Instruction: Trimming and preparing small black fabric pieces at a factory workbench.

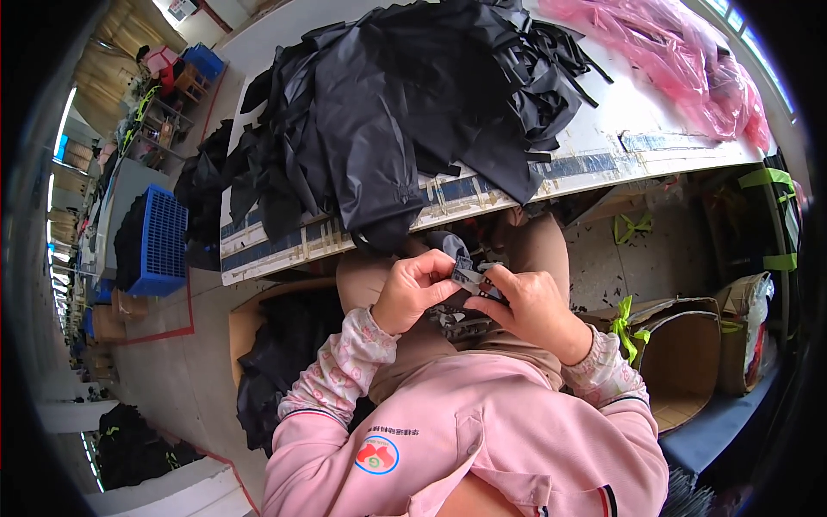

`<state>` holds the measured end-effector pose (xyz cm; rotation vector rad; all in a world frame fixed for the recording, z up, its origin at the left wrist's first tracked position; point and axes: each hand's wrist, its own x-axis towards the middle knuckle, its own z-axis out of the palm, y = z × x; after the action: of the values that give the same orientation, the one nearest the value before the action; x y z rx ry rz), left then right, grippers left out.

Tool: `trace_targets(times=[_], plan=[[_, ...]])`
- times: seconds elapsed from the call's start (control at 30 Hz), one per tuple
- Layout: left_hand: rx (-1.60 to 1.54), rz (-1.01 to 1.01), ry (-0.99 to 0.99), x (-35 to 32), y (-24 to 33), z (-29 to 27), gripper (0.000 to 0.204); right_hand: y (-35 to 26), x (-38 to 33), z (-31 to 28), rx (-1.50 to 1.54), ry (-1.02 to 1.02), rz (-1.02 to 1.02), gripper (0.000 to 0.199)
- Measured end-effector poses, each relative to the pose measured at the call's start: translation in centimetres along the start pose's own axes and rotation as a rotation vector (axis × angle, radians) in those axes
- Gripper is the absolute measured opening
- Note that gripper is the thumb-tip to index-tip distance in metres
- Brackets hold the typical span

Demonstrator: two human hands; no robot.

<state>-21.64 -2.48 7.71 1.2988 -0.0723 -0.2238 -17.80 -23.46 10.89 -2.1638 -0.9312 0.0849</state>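
Over my lap, my left hand (413,289) and my right hand (532,306) together pinch a small dark grey piece of fabric or strap (469,274) between thumbs and fingers. More small dark pieces (461,325) lie on my lap just under the hands. Right in front of the hands, a big heap of black fabric (405,112) lies on the white worktable (603,129) and hangs over its near edge. My sleeves are pink with a floral cuff.
Pink plastic sheeting (672,60) lies at the table's far right. A cardboard box with black cloth (284,353) stands at my left, another open box (680,353) at my right. A blue crate (159,241) sits further left on the floor.
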Motion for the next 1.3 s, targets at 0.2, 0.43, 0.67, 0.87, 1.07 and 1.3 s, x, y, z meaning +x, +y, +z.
trace_targets(times=[0.2, 0.43, 0.67, 0.87, 1.07, 1.3], plan=[[0.064, 0.036, 0.006, -0.2, 0.0, -0.1, 0.009, 0.6, 0.0, -0.6, 0.119, -0.054, 0.02, 0.034], [0.087, 0.04, 0.015, -0.2, -0.1, 0.3, 0.009, 0.4, 0.1, -0.4, 0.122, -0.051, 0.02, 0.034], [0.207, 0.074, 0.073, -0.3, -0.1, 0.4, 0.007, 0.3, 0.2, -0.4, -0.009, -0.044, 0.0, 0.034], [0.539, 0.208, 0.135, -1.8, 1.1, -1.9, 0.01, 0.9, -0.3, -0.5, 0.039, -0.053, 0.042, 0.034], [1.441, -0.502, -0.168, -14.0, -4.0, -16.3, 0.014, 3.1, -0.8, 0.5, -0.011, -0.091, 0.077, 0.035], [1.154, -1.018, -0.64, -18.6, -5.9, -14.8, 0.042, 4.4, -0.3, 4.0, -0.013, -0.125, 0.083, 0.035]])
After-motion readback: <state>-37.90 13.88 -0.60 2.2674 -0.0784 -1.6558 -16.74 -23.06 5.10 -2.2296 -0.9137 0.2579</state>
